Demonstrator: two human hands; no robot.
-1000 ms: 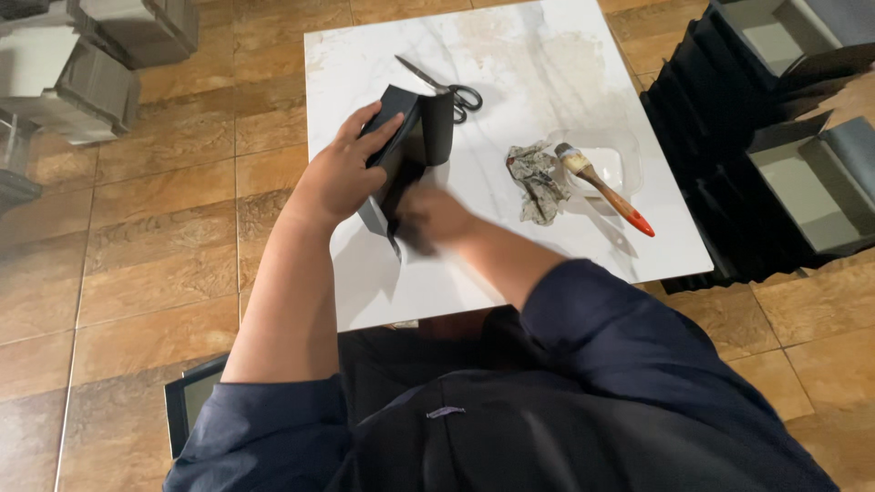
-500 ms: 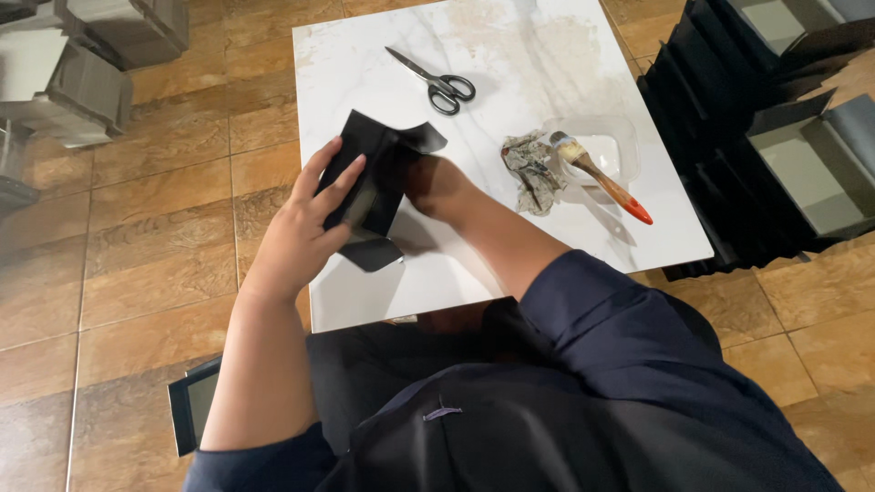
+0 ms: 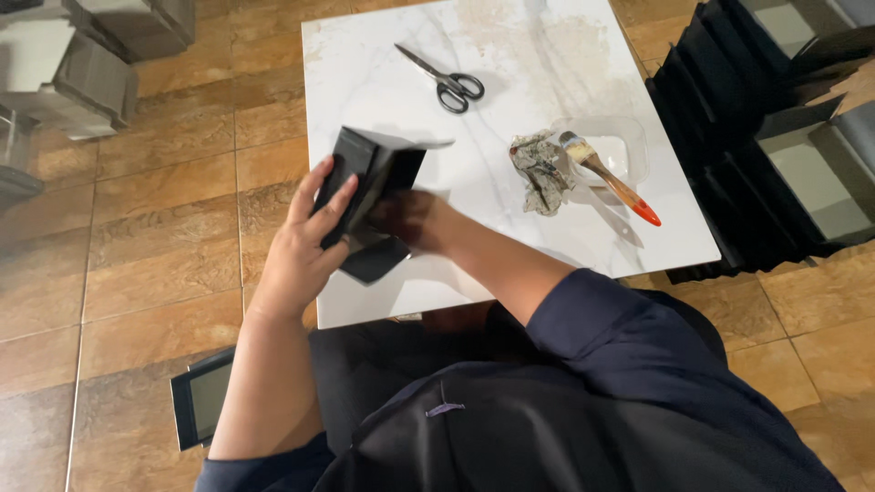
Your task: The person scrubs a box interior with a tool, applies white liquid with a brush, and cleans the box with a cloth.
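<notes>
A black cardboard box (image 3: 375, 173), half folded with flaps open, is held over the near left part of a white marble table (image 3: 510, 82). My left hand (image 3: 310, 239) grips its left outer side, fingers spread on the panel. My right hand (image 3: 412, 221) presses against the box from the right, partly inside it and blurred.
Black scissors (image 3: 447, 82) lie at the table's far middle. A crumpled grey rag (image 3: 540, 171), a clear shallow tray (image 3: 622, 148) and a brush with an orange-tipped handle (image 3: 609, 179) sit to the right. Stacked black boxes (image 3: 747, 155) stand right of the table, grey boxes (image 3: 73, 64) far left, a dark flat tray (image 3: 202, 399) on the floor.
The box has turned and dropped lower toward me. My left hand shifted from its top to its left side; my right hand went deeper against the box.
</notes>
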